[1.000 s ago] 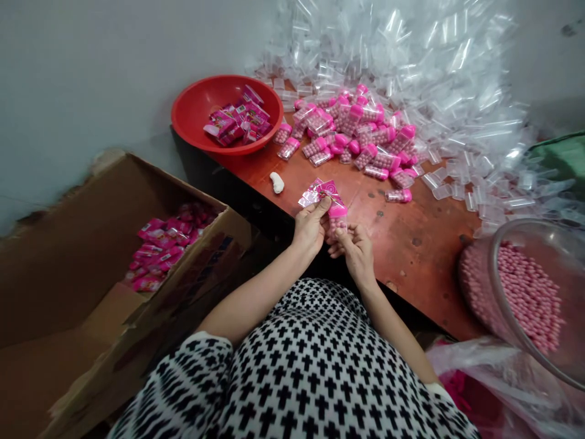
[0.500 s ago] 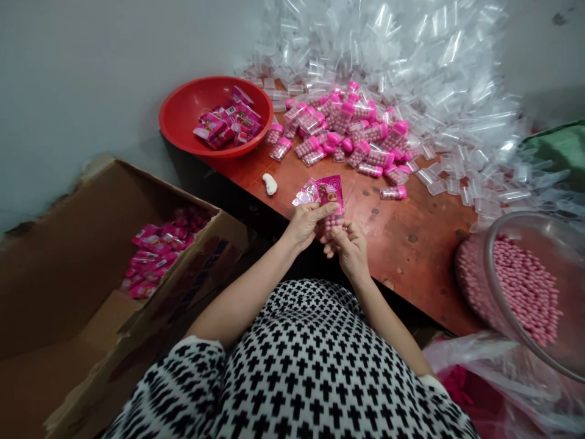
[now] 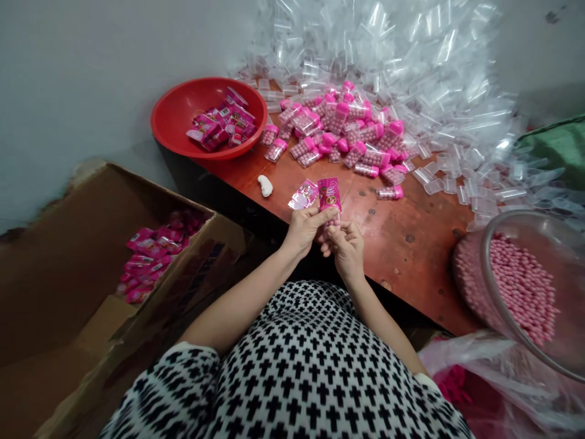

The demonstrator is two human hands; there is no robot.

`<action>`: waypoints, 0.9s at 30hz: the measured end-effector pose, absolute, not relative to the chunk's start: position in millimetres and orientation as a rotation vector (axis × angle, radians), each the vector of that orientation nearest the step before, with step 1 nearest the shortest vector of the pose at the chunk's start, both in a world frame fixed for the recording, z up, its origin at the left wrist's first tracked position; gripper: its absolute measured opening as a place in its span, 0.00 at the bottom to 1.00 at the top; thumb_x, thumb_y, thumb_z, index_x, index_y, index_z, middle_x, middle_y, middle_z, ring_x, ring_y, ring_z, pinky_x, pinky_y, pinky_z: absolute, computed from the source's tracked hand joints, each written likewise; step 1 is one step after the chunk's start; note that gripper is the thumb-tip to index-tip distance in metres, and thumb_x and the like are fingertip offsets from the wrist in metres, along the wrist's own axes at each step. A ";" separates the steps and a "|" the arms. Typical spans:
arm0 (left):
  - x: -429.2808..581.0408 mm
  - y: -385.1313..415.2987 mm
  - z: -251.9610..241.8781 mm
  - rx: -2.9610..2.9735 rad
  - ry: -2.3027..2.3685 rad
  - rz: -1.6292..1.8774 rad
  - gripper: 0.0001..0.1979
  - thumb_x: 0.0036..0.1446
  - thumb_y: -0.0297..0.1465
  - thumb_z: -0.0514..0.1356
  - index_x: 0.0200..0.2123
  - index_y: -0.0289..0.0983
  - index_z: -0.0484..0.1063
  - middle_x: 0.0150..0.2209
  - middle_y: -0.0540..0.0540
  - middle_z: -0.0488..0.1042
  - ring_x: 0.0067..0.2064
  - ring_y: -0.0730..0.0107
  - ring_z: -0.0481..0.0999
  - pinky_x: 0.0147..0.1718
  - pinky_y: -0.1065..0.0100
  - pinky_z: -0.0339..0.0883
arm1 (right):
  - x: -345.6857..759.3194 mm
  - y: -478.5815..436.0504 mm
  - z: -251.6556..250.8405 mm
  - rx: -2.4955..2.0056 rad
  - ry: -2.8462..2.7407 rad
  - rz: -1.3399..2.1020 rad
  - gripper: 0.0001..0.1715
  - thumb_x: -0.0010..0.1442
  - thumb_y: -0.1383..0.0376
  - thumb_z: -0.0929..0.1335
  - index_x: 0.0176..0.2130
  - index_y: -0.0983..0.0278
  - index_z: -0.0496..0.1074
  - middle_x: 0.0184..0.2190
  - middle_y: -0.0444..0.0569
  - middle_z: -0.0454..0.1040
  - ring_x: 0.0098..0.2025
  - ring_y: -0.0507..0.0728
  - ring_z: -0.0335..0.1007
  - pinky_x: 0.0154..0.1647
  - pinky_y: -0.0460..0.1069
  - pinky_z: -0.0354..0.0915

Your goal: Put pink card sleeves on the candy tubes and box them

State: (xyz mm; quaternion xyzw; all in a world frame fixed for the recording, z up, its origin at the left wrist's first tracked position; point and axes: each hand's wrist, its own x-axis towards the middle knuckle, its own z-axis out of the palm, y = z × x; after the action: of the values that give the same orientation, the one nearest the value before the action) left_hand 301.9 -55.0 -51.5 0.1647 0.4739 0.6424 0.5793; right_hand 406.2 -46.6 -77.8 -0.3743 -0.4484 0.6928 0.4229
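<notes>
My left hand [image 3: 303, 231] is closed, its thumb pressing a flat pink printed packet [image 3: 329, 192] near the table's front edge. Just below the packet, a clear tube of pink balls [image 3: 331, 225] sits in the fingers of my right hand [image 3: 350, 251], partly hidden by them. The tube's end meets the packet's lower part; whether it is inside cannot be made out. Another pink-and-silver packet [image 3: 304, 195] lies just beyond my left fingers. On the table behind are several filled tubes with pink caps [image 3: 338, 117].
A red bowl [image 3: 162, 131] with pink packets stands at the back left. Below it, a cardboard box [image 3: 59, 244] holds more packets. Empty clear tubes [image 3: 388, 42] are heaped at the back. A clear basin of pink balls [image 3: 525, 286] stands right. A small white lump [image 3: 264, 186] lies on the table [image 3: 411, 262].
The view has shifted slightly. Both hands stay close together, and less of the tube of pink balls shows between my fingers than before.
</notes>
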 end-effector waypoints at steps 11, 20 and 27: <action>286.4 -76.2 -61.8 0.657 1.183 1.332 0.17 0.46 0.42 0.69 0.24 0.31 0.77 0.21 0.47 0.75 0.21 0.72 0.72 0.25 0.70 0.67 | 434.5 -14.0 -65.5 -1.093 -1.560 1.314 0.24 0.58 0.45 0.67 0.36 0.62 0.72 0.33 0.46 0.76 0.33 0.52 0.72 0.33 0.47 0.70; 296.2 -84.9 -53.5 0.877 1.376 1.249 0.14 0.48 0.39 0.68 0.21 0.34 0.76 0.19 0.49 0.73 0.21 0.71 0.72 0.25 0.70 0.67 | 409.8 13.0 -38.4 -0.926 -1.702 1.201 0.16 0.56 0.55 0.72 0.26 0.62 0.68 0.22 0.40 0.66 0.25 0.49 0.61 0.27 0.44 0.61; 285.2 -76.5 -57.0 0.440 1.176 1.515 0.19 0.42 0.43 0.71 0.23 0.32 0.76 0.21 0.47 0.74 0.21 0.73 0.71 0.24 0.70 0.68 | 409.1 -20.7 -60.3 -1.012 -1.331 1.421 0.17 0.55 0.53 0.72 0.38 0.61 0.69 0.32 0.43 0.73 0.30 0.49 0.71 0.31 0.45 0.70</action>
State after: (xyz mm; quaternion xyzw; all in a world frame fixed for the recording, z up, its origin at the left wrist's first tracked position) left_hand 285.2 -76.5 -57.0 0.1863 0.4976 0.6410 0.5539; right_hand 409.1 -20.7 -60.3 -0.4103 -0.5399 0.5763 0.4560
